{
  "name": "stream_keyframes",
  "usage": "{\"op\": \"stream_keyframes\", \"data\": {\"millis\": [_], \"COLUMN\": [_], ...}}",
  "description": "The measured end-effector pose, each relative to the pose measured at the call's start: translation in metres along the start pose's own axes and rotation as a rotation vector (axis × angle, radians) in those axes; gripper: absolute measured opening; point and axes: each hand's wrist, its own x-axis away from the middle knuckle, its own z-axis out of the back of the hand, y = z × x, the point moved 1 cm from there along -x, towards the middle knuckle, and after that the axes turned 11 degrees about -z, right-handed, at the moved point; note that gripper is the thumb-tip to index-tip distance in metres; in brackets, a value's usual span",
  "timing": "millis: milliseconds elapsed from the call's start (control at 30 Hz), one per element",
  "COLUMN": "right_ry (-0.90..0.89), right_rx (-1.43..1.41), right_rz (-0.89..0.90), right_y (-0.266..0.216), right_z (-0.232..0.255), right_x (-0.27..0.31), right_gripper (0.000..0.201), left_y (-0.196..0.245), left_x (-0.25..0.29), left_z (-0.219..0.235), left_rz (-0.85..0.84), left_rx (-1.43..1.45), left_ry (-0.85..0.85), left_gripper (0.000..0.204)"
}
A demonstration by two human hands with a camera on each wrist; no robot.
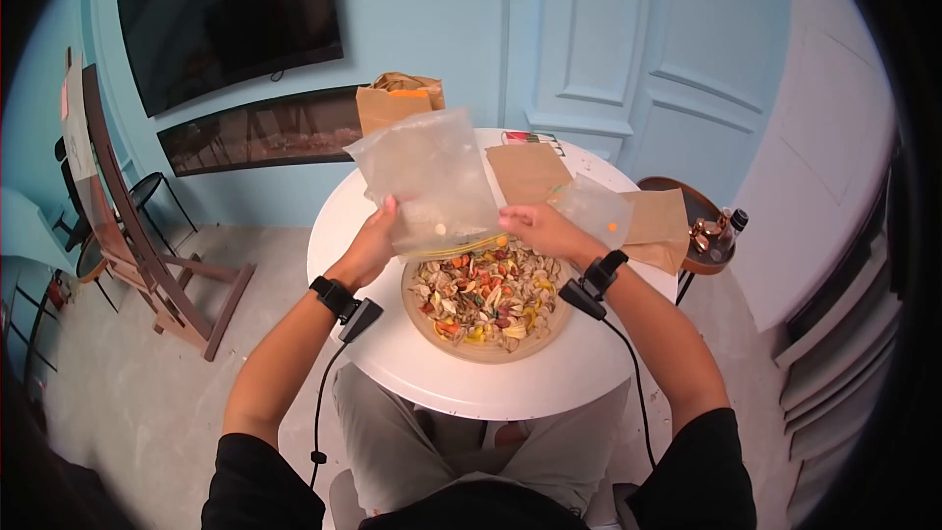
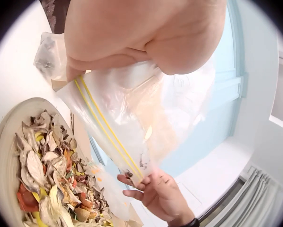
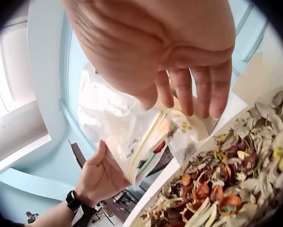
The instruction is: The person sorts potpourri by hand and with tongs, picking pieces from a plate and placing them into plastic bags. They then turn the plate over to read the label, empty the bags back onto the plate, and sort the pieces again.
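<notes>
A large clear zip bag (image 1: 432, 177) with a yellow seal strip is held up above a round wooden tray (image 1: 491, 355), its seal edge toward the tray. The left hand (image 1: 371, 245) pinches the bag's left side, thumb on the front. At the seal's other end, the right hand (image 1: 545, 231) pinches the corner between thumb and fingers. Small bits cling inside the bag near the seal (image 2: 103, 123). Mixed dried slices (image 3: 217, 189), pale, red, orange and yellow, fill the tray below. The left hand's fingertips are partly hidden behind the bag.
On the white round table (image 1: 392, 373), a brown paper bag (image 1: 400, 103) stands at the back; flat brown paper (image 1: 525, 174) and another clear bag (image 1: 594, 211) lie at the right. A dark side table (image 1: 687, 201) holds a bottle (image 1: 731, 226). An easel (image 1: 128, 206) stands left.
</notes>
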Motion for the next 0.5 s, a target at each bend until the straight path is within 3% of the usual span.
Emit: {"op": "stream_keyframes", "data": {"millis": [33,133,233,333,433,500], "right_ry": [-0.037,0.046,0.181,0.241,0.139,0.229], "right_rx": [0.055,-0.169,0.055,0.043,-0.077,-0.024], "right_rz": [-0.034,0.05,0.14,0.101,0.103,0.117], "right_y": [0.009,-0.001,0.002,0.012,0.012,0.01], "right_z": [-0.003,-0.026,-0.022,-0.013,-0.03,-0.028], "right_x": [-0.002,0.01,0.009,0.004,0.007,0.007], "right_gripper": [0.045,0.038,0.035,0.03,0.03,0.031], "left_y": [-0.002,-0.007,-0.012,-0.009,-0.01,-0.01], "left_x": [0.001,0.0,-0.003,-0.001,-0.001,-0.001], "left_z": [-0.003,-0.013,-0.008,-0.01,-0.017,-0.018], "left_rz": [0.003,0.007,-0.016,-0.02,-0.009,-0.014], "left_rx": [0.019,0.03,0.027,0.004,-0.025,-0.006], "left_ry": [-0.003,-0.048,-0.062,-0.059,-0.07,-0.05], "left_gripper": [0.067,0.069,0.07,0.07,0.069,0.067]}}
